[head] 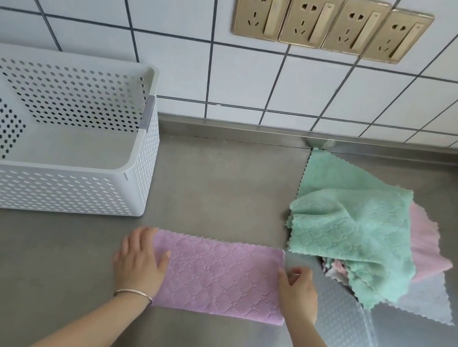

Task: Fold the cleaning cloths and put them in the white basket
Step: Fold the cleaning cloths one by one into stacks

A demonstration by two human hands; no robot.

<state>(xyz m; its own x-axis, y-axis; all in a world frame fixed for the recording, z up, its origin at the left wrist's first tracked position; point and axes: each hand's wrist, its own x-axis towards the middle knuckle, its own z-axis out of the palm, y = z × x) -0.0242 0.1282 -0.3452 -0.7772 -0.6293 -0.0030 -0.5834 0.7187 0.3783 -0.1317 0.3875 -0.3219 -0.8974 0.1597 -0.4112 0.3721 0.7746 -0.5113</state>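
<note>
While seen from the head view: purple cloth flat on tabletop, folded to a strip, long axis running 9-to-3. Left hand flat and open-fingered on its 9 o'clock end; right hand pinching the 3 o'clock edge. White basket at 10 o'clock, nearer left hand. Quilted diamond texture, zigzag edges. Unfolded pile at 2 o'clock.

Both forearms are bare, sleeveless in view, with a thin silver bangle on the left wrist.
</note>
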